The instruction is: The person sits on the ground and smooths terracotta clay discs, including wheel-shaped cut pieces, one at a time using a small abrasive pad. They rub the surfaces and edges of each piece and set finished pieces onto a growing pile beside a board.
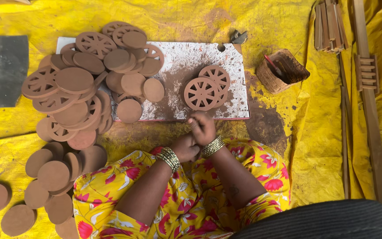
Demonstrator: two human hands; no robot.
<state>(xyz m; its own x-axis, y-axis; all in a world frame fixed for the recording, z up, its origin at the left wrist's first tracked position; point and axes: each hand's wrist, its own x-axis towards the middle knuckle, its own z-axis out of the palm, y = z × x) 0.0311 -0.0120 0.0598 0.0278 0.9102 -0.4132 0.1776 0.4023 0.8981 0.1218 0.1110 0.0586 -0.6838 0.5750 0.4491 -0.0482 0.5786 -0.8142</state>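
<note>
Spoked clay wheels [205, 88] lie at twelve o'clock from the right hand [202, 127]. Right hand's fingers curl loosely, empty; the left hand [185, 148] is clenched beneath it.

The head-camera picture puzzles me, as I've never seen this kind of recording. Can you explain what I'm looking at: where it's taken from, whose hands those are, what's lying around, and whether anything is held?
It is one picture from a camera worn on a person's head, looking straight down at their lap and hands. There is no machine here, only two bare hands with bangles on the wrists. The left hand and the right hand meet just below a white board dusted with brown powder. Whether they hold anything small I cannot tell.

On the board lie two spoked clay wheels, one overlapping the other. To the left is a large heap of clay discs and wheels, with more plain discs lower down. Right of the board stands a small basket-like holder with a red-tipped tool inside. Wooden slats lie at the top right. A yellow sheet covers the ground.
</note>
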